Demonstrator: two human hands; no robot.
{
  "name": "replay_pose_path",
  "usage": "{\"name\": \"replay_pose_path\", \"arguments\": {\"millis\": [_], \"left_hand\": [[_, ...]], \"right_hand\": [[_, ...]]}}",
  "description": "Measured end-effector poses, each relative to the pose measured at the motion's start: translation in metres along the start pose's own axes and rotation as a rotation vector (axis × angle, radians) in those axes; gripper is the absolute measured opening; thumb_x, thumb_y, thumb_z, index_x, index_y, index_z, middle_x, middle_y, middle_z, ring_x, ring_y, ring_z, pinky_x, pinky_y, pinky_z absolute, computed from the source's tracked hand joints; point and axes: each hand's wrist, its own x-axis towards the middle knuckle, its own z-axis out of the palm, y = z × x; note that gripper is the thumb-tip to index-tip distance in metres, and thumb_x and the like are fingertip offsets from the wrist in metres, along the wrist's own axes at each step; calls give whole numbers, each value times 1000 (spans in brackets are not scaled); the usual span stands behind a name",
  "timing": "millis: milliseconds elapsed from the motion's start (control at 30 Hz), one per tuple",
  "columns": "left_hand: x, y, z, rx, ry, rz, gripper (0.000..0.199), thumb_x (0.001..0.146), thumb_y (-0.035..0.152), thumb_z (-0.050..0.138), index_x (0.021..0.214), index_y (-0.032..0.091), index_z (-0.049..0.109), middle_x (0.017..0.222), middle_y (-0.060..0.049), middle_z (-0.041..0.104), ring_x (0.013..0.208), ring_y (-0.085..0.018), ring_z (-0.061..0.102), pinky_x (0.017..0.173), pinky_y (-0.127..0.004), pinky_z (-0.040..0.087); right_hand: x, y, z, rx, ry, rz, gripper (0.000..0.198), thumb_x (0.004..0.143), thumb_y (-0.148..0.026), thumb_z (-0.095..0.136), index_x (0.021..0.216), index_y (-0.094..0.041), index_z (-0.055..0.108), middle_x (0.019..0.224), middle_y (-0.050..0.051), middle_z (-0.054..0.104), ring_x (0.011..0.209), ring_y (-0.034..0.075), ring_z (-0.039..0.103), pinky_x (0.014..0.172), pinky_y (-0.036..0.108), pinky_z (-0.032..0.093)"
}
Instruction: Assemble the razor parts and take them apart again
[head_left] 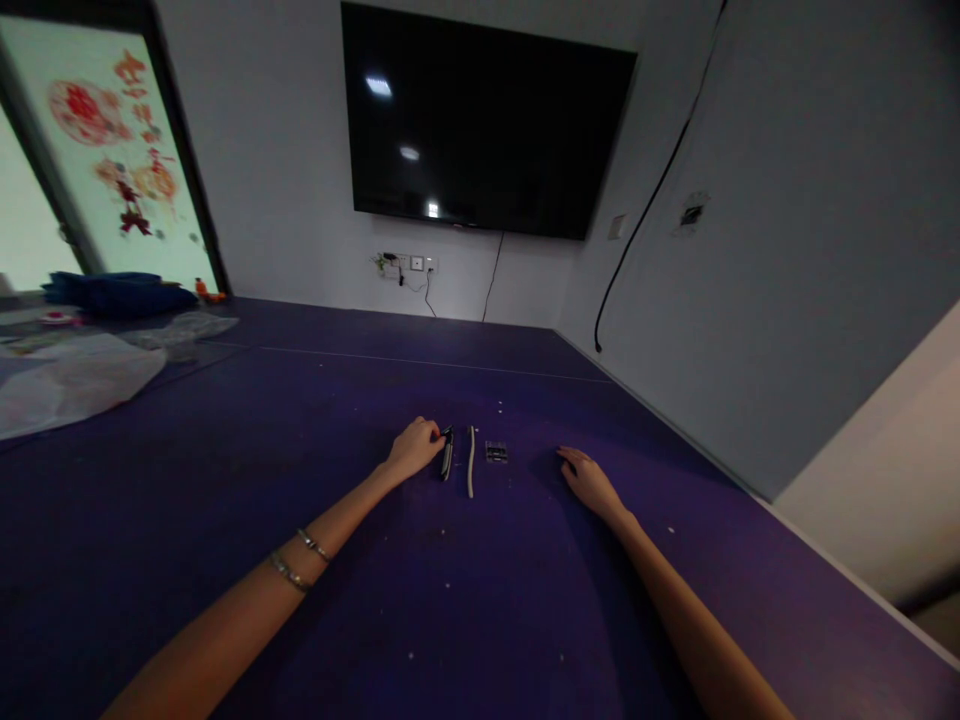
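Where our left hand [414, 448] (the nearer) meets the slim dark object [448, 458], its length runs from grip toward us; whether clamped, we cannot tell.

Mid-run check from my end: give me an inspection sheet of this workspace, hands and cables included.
Surface: flat purple tabletop, dotted with small white specks.
Items at hand: slim dark object with a pale strip, thin off-white cord-like strip, small clear-and-dark rectangular piece; side by side, apart.
Clutter: translucent white plastic sheet, dark-blue cloth bundle; far left.
Hands: left hand at the slim object's far end, grip unclear; right hand by the tabletop, holding nothing visible.
Cables: black cable along the right wall; thin black cord below the large black television.
Surroundings: pale panel with red decorations, left.
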Motion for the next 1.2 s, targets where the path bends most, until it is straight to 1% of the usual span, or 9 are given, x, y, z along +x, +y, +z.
{"name": "replay_pose_path", "arguments": {"millis": [133,233,333,533,667,833,967,1100,1200], "left_hand": [[4,23,7,107,-79,-95,35,79,46,50,93,15,61,100,-13,60,97,-25,56,76,-32,44],[7,31,11,108,-106,-157,35,78,42,52,96,14,60,105,-17,58,100,-29,56,77,-36,45],[10,33,16,-13,-80,-224,29,75,35,56,93,14,61,105,-18,58,100,-31,56,80,-39,43],[15,28,24,-206,-46,-297,15,67,28,61,74,15,62,105,-16,60,102,-34,55,82,-39,41],[20,22,28,-486,-11,-372,13,66,23,63,58,16,55,90,-11,65,104,-31,55,78,-31,41],[28,18,23,-758,-24,-418,23,74,26,59,55,15,53,62,-6,61,80,-21,64,61,-22,44],[31,16,14,-1033,-82,-500,18,80,24,52,67,12,53,58,-4,60,56,-15,63,51,-22,46],[31,13,5,-1233,-133,-607,16,82,21,48,69,12,50,56,-5,60,44,-12,56,46,-23,47],[30,11,0,-1341,-180,-663,15,81,20,46,68,13,49,56,-6,60,37,-8,48,39,-20,42]], "right_hand": [[-1,-3,-2,12,3,7,39,83,-20,36,111,-8,61,121,14,57,115,22,51,102,35,35],[-1,-5,-3,44,15,20,38,83,-20,37,111,-10,61,120,14,57,115,22,51,102,37,35],[-2,-6,-4,73,24,22,38,83,-20,38,110,-11,62,120,14,57,115,22,50,102,38,35],[-1,-4,-3,52,24,23,37,82,-18,39,110,-15,62,120,11,58,114,22,51,101,39,36],[-1,-2,-2,39,25,22,37,81,-18,39,111,-14,62,120,11,58,114,22,51,101,39,36],[0,-2,-1,14,-5,3,39,82,-19,37,111,-7,61,121,16,57,116,23,50,102,38,35],[0,-2,-1,24,5,9,39,82,-19,37,110,-7,61,120,16,57,115,23,51,102,37,35],[0,0,1,66,23,23,36,81,-18,40,109,-13,62,120,13,58,114,23,51,101,40,36],[0,2,2,57,21,19,37,81,-18,40,109,-12,62,119,13,58,114,23,51,101,40,36]]}}
